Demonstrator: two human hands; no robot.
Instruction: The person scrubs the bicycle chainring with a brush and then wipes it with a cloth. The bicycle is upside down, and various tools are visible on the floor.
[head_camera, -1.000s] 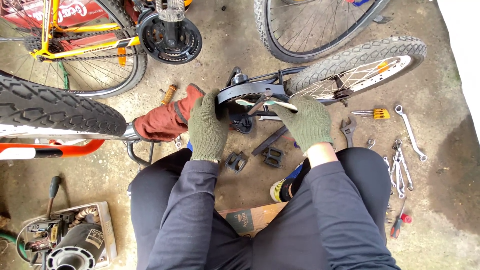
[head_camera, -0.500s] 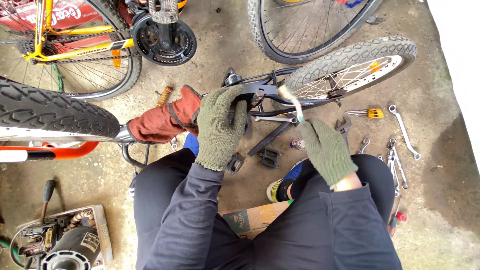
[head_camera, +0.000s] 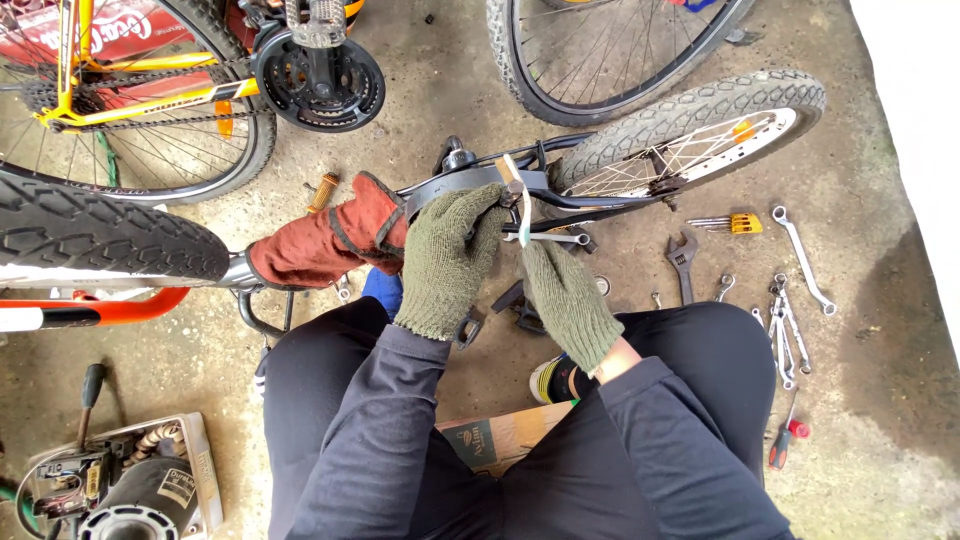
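The small bike frame (head_camera: 470, 180) is dark grey metal, lying on its side on the concrete floor (head_camera: 420, 90) just in front of my knees, its knobby-tyred wheel (head_camera: 690, 125) pointing off to my right and a rust-red saddle (head_camera: 325, 240) to my left. My left hand (head_camera: 445, 260), in an olive knit glove, is clamped over the frame near the middle. My right hand (head_camera: 565, 295), gloved the same, grips a silver wrench (head_camera: 550, 238) set against the frame just beside the left, fingers curled upward. The two hands are nearly touching. On the floor to my right I count about six loose spanners (head_camera: 790, 300) and one red-handled screwdriver (head_camera: 785, 440).
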